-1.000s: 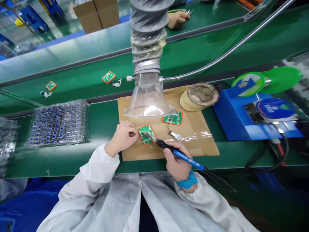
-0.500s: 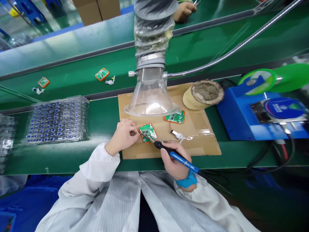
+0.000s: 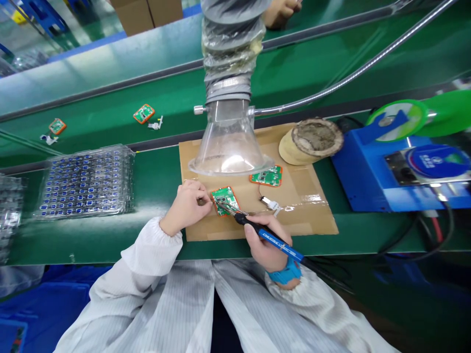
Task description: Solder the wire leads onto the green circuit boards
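Note:
My right hand (image 3: 267,245) is wrapped around a soldering iron (image 3: 272,239) with a blue and black handle. The iron's tip reaches onto a green circuit board (image 3: 228,195) with an orange edge, lying on a cardboard sheet (image 3: 206,231). At the board's left edge, my left hand (image 3: 189,206) is closed in a pinch; what sits between its fingertips is too small to make out. A second circuit board (image 3: 272,176) lies behind and to the right, wired to a small white connector part (image 3: 270,204).
A clear fume hood (image 3: 230,139) hangs over the boards. Right of it stand a round pot (image 3: 294,147) and a blue machine (image 3: 353,171) with a green spool. Stacked clear trays (image 3: 88,181) lie left. Behind, a green belt (image 3: 110,117) carries boards; another person's hand (image 3: 279,13) shows beyond.
The boards and white parts on the belt have shifted left. The other person's hand has moved slightly up, partly out of view. Both my hands stay nearly in place at the board.

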Available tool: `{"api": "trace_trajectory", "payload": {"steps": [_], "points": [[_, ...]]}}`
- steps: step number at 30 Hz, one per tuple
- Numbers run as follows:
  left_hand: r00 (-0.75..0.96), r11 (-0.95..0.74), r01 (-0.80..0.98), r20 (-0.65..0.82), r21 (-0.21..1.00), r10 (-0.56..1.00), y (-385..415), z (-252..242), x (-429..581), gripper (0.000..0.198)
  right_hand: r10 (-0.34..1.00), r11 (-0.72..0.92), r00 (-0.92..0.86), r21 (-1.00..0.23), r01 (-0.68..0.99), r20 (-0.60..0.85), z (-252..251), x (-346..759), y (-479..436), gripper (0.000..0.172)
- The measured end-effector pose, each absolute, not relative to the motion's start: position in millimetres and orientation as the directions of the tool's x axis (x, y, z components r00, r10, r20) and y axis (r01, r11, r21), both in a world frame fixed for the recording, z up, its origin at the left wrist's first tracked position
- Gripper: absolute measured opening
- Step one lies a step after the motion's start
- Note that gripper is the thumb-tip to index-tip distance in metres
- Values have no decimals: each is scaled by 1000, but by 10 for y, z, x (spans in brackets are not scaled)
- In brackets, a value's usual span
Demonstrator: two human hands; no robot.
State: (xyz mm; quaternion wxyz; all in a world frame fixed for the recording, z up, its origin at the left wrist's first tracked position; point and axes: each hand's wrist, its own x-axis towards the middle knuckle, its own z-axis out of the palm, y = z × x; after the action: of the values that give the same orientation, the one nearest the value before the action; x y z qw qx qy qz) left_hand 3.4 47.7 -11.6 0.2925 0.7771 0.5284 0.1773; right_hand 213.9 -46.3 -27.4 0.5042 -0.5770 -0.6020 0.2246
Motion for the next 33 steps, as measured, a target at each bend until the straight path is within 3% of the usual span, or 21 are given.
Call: {"api": "trace_trajectory", "payload": {"steps": [22, 33], "points": [[387, -265, 736, -65, 623, 920, 477, -67, 47, 17, 889, 350, 137, -840, 415, 438, -333, 2158, -474, 12], [398, -283, 748, -64, 601, 915, 488, -98, 28, 16, 852, 250, 342, -883, 398, 396, -517, 2355, -506, 9]]}}
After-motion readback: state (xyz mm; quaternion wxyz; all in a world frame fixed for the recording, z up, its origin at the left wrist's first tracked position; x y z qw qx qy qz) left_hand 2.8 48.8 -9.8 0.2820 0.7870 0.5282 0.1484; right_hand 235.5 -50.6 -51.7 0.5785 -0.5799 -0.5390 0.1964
